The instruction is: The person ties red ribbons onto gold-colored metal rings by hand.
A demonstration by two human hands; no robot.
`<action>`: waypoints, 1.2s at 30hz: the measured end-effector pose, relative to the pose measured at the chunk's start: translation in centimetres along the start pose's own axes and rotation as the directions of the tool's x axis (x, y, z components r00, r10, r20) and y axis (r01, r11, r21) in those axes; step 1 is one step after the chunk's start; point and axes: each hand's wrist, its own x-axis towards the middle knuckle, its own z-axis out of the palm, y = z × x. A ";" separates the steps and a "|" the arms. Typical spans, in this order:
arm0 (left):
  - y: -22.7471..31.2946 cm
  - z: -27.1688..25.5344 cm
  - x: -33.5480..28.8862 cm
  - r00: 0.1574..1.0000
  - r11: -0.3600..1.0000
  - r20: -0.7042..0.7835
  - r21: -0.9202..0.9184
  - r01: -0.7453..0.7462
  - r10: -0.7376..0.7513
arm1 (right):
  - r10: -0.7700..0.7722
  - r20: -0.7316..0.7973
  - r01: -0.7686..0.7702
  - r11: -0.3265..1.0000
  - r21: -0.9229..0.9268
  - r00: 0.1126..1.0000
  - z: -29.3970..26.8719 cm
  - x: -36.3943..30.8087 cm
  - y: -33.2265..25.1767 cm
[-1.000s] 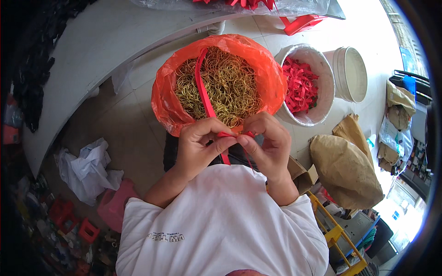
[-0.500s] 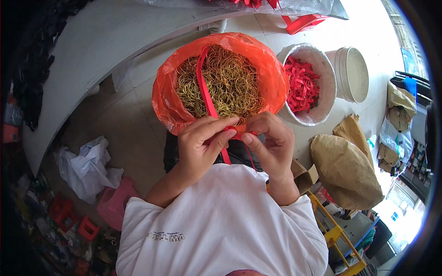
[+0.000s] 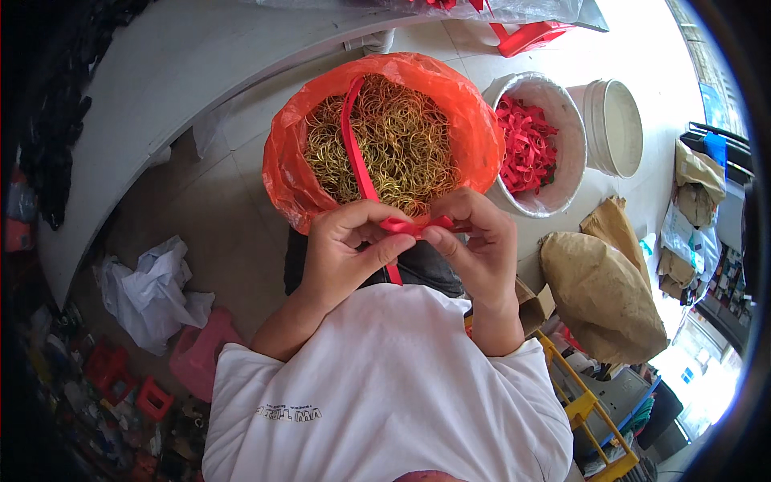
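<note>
Between my two hands a small red ribbon bow is stretched sideways. My left hand pinches its left loop between thumb and fingers. On the other side, my right hand pinches the right loop the same way. Just beyond the hands stands a container lined with an orange plastic bag, full of thin gold-coloured rings. A long red ribbon strip lies over the rings and passes behind my left hand, its lower end showing below.
Right of the bag stands a white bucket of red ribbon pieces, with a pale bucket beside it. A brown sack sits at the right. A grey tabletop curves along the upper left; crumpled white plastic lies below it.
The ribbon between my fingers now shows as a bow with a loop on each side; its thin hanging end is out of sight. Both hands have shifted only slightly.
</note>
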 end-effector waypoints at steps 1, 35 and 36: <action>0.1 0.0 0.0 1.000 0.998 0.008 -0.053 0.022 -0.021 | 0.015 -0.023 -0.014 0.999 0.039 1.000 0.1 0.0 0.1; 1.0 -1.9 0.0 0.957 0.988 0.251 0.011 -0.155 0.148 | 0.022 0.251 -0.098 0.950 0.295 0.968 -1.3 -0.4 -1.2; 0.7 -2.2 0.1 0.955 0.990 0.266 0.016 -0.143 0.134 | 0.021 0.251 -0.097 0.951 0.295 0.968 -1.2 -0.4 -1.1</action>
